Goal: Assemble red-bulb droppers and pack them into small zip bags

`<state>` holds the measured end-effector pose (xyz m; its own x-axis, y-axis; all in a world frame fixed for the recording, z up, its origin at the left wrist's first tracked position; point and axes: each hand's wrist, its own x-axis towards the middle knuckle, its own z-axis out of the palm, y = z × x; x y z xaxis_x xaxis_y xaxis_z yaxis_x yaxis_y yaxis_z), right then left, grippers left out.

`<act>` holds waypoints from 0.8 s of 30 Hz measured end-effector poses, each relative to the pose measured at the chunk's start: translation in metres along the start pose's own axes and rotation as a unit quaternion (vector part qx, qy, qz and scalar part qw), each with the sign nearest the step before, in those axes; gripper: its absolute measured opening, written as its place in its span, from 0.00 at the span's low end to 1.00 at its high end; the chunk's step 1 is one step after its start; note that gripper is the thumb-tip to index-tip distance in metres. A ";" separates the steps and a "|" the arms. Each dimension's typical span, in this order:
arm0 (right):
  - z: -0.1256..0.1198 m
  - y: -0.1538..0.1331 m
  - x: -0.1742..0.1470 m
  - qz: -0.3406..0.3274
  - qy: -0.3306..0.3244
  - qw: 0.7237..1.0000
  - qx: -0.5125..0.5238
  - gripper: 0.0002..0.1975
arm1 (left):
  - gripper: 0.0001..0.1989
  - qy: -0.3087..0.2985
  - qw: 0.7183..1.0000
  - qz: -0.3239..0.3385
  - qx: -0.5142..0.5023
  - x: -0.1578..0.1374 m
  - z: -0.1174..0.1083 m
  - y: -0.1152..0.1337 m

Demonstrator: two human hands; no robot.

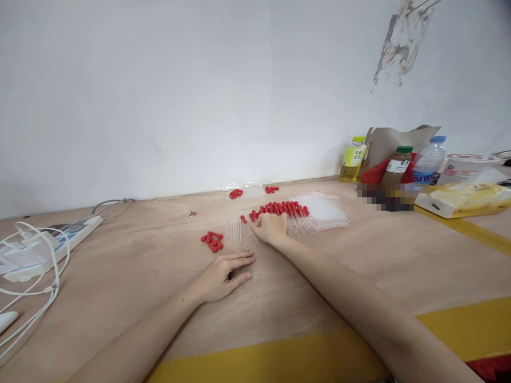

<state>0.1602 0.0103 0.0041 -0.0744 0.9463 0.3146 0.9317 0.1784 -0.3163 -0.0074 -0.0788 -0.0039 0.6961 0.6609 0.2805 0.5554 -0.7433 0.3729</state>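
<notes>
Head view: left hand (223, 276) flat on the wooden table (131, 276), fingers loosely spread, holding nothing. Right hand (271, 227) stretched farther out, resting palm-down on the left end of a row of red-capped droppers (285, 208), fingers together over them; whether clamped on one cannot be told. Just left of that hand, a few bare clear tubes (235, 231); farther left, a small pile of loose red caps (212, 241). Clear plastic bags (325, 209) right of the row. Bottles (353, 158) far right against the wall; white power strip (51, 246) with cables at left
</notes>
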 end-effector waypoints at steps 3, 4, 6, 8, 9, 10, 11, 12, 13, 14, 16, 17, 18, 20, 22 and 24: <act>0.002 -0.011 -0.001 -0.020 -0.013 1.000 0.016 0.16 | 0.17 0.007 1.000 0.010 0.012 0.000 0.001 0.002; 0.002 -0.016 0.000 -0.024 -0.020 0.999 0.014 0.15 | 0.15 0.021 0.999 0.013 0.024 0.000 0.002 0.001; 0.004 -0.024 0.003 -0.027 -0.032 0.999 0.005 0.15 | 0.09 0.094 0.994 0.003 0.062 0.000 0.000 -0.003; 0.005 -0.031 0.007 -0.017 -0.050 0.999 0.000 0.14 | 0.09 0.212 0.970 -0.048 0.107 -0.001 -0.005 -0.014; 0.005 -0.034 0.009 -0.008 -0.061 0.998 0.000 0.14 | 0.09 0.269 0.951 -0.093 0.122 -0.002 -0.009 -0.021; 0.006 -0.037 0.011 0.001 -0.071 0.997 0.001 0.13 | 0.09 0.304 0.933 -0.142 0.130 -0.003 -0.014 -0.030; 0.006 -0.039 0.012 0.009 -0.080 0.997 0.002 0.13 | 0.09 0.326 0.916 -0.195 0.129 -0.004 -0.019 -0.041; 0.006 -0.040 0.013 0.014 -0.087 0.996 0.003 0.12 | 0.09 0.337 0.901 -0.249 0.115 -0.006 -0.024 -0.051; 0.007 -0.042 0.013 0.017 -0.092 0.996 0.003 0.12 | 0.11 0.339 0.887 -0.302 0.085 -0.008 -0.028 -0.062; 0.007 -0.043 0.014 0.019 -0.094 0.995 0.002 0.11 | 0.13 0.336 0.882 -0.323 0.072 -0.010 -0.032 -0.072; 0.008 -0.044 0.013 0.020 -0.098 0.995 -0.003 0.11 | 0.15 0.313 0.887 -0.338 0.045 -0.013 -0.035 -0.089; 0.008 -0.045 0.013 0.019 -0.099 0.995 -0.006 0.11 | 0.14 0.300 0.892 -0.336 0.033 -0.014 -0.036 -0.096; 0.008 -0.046 0.012 0.016 -0.101 0.995 -0.009 0.11 | 0.13 0.287 0.898 -0.333 0.020 -0.014 -0.035 -0.100; 0.008 -0.046 0.010 0.012 -0.108 0.994 -0.017 0.11 | 0.11 0.269 0.907 -0.324 -0.004 -0.013 -0.032 -0.104; 0.006 -0.045 0.008 0.007 -0.114 0.993 -0.024 0.11 | 0.10 0.260 0.913 -0.312 -0.022 -0.010 -0.028 -0.103; 0.000 -0.039 0.003 0.003 -0.114 0.993 -0.027 0.11 | 0.10 0.260 0.917 -0.302 -0.032 -0.006 -0.025 -0.101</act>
<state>0.1234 0.0065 0.0172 -0.1420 0.9848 0.0999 0.9496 0.1640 -0.2671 -0.0788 -0.0055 -0.0214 -0.0501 0.9227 0.3822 0.7289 -0.2278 0.6456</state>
